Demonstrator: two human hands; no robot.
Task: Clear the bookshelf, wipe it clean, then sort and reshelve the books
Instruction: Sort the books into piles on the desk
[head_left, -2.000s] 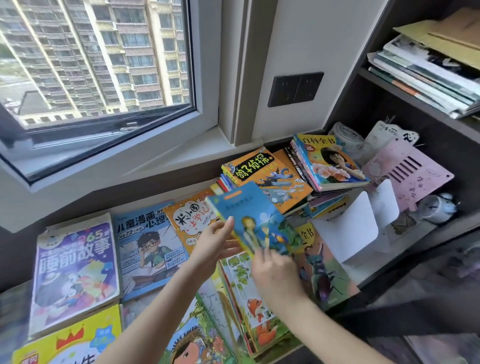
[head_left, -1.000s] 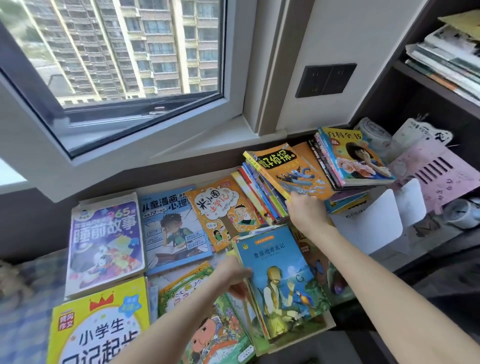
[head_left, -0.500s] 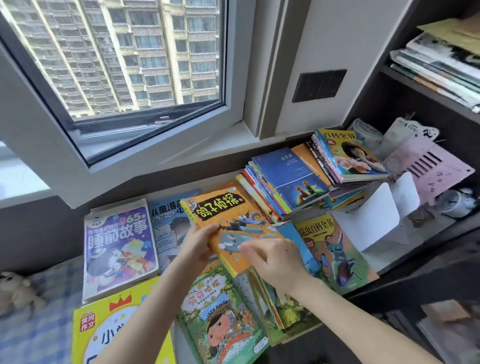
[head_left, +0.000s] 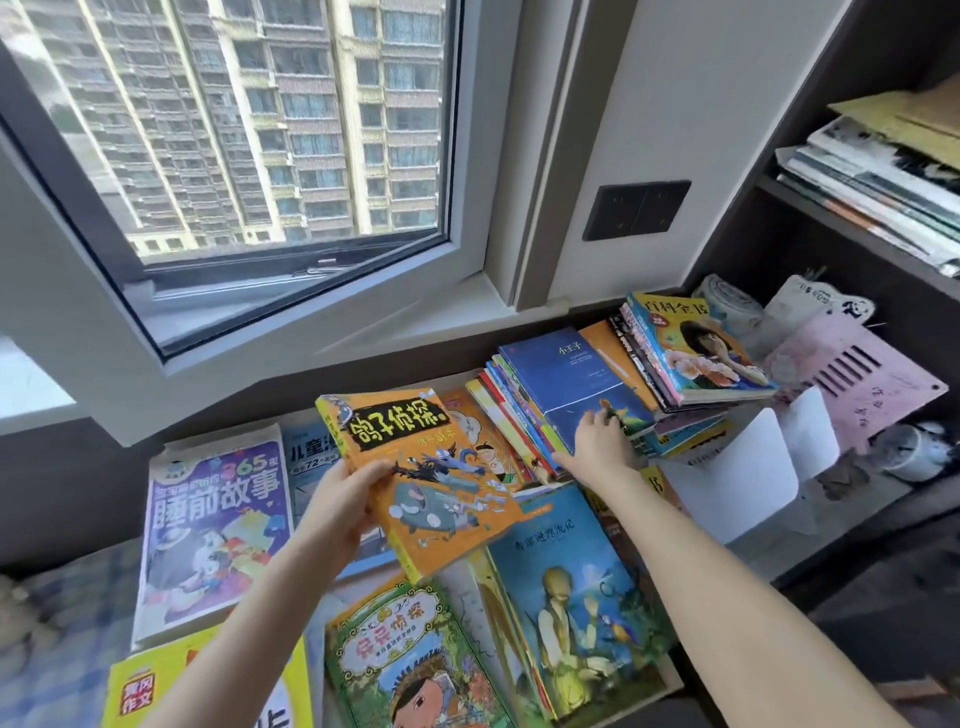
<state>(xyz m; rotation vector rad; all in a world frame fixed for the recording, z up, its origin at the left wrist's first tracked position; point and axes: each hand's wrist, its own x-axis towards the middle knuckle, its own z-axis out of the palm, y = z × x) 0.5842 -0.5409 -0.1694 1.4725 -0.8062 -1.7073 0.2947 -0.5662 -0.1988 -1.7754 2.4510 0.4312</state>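
1. At the left end of the ledge a purple storybook lies flat. I'd leave that pile alone and keep the sorted groups apart from one another.
2. The left hand grasps the orange detective book by its left edge, thumb on the cover. The book is tilted above the spread-out books near the middle of the ledge. The green detective book at the front edge looks like a fair match for it. It would be better laid down flat than dropped.
3. The right hand is on the near corner of the blue book. That book tops the leaning stack toward the back right of the ledge. From where I stand I can't tell whether the fingers have hold of it or merely rest there.
4. That stack fans out sideways, so I'd lift the blue book straight up, not drag it, in case the books below slide.
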